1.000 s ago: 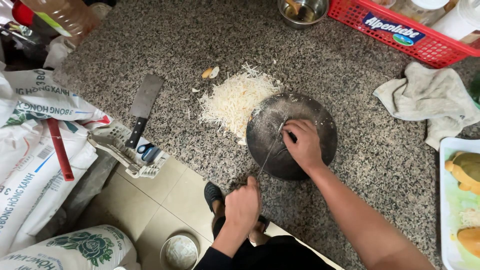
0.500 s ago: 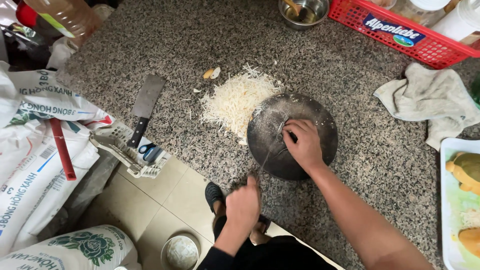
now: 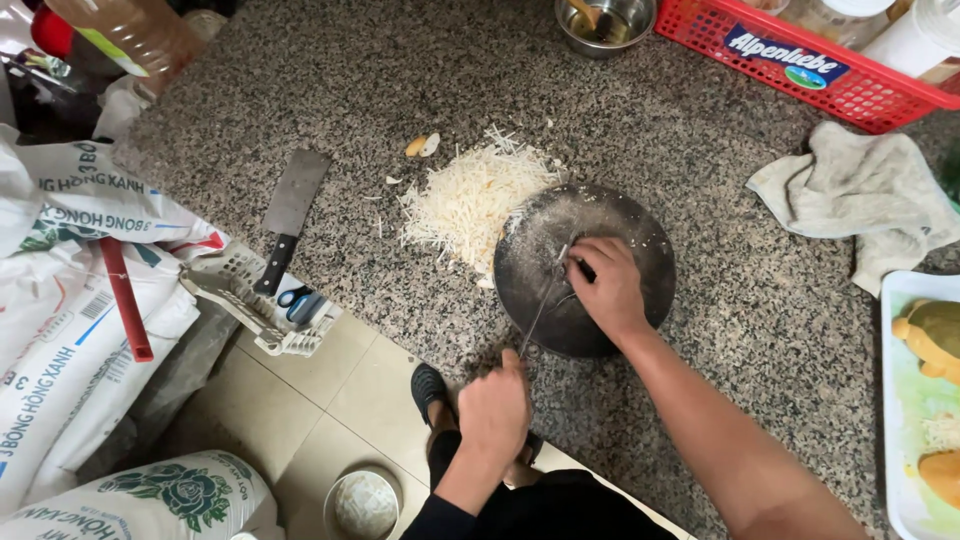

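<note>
The right hand [image 3: 605,285] is pressing something small, hidden under its fingers, onto the round dark board [image 3: 585,268] – steadying it – while the left hand [image 3: 497,400], just below the board, is gripping a thin blade [image 3: 545,305] angled across it, shreds [image 3: 475,200] piling left of the board.

The work surface was a speckled grey granite counter [image 3: 300,80], its front edge running diagonally above a floor of beige ceramic tiles [image 3: 300,400] with dark grout lines. Printed white sacks [image 3: 70,330] were stacked against the counter at the left, one more lying lower on the floor. A small round metal bowl [image 3: 363,503] stood on the tiles. Lighting was even and soft, without hard shadows. No walls or windows were in view.
</note>
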